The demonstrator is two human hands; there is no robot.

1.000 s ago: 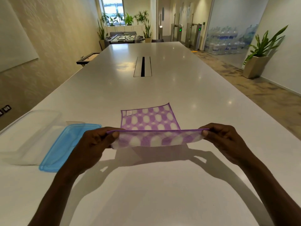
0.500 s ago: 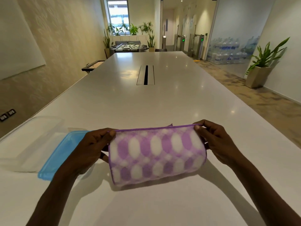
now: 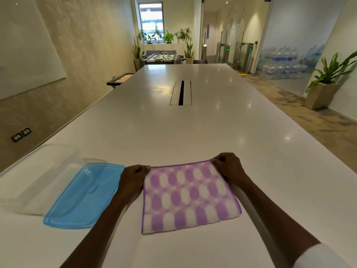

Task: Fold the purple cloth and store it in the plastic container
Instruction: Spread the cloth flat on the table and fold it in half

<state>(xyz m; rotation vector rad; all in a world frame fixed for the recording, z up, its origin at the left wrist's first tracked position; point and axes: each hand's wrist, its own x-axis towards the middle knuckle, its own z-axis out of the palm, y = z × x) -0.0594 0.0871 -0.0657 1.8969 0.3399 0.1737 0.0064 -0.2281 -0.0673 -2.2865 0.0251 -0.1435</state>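
The purple and white patterned cloth (image 3: 188, 196) lies flat on the white table (image 3: 193, 128), folded in half with the fold toward me. My left hand (image 3: 133, 179) pinches its far left corner and my right hand (image 3: 228, 168) pinches its far right corner, both pressed down on the table. The clear plastic container (image 3: 36, 176) stands open at the left edge of the table. Its blue lid (image 3: 85, 194) lies flat between the container and my left hand.
A cable slot (image 3: 181, 92) runs down the middle of the long table. A potted plant (image 3: 326, 86) stands on the floor to the right. The table's left edge runs close beside the container.
Both hands carried the near edge of the cloth up and forward, then laid it on the far edge. The cloth went from open and lifted to folded flat.
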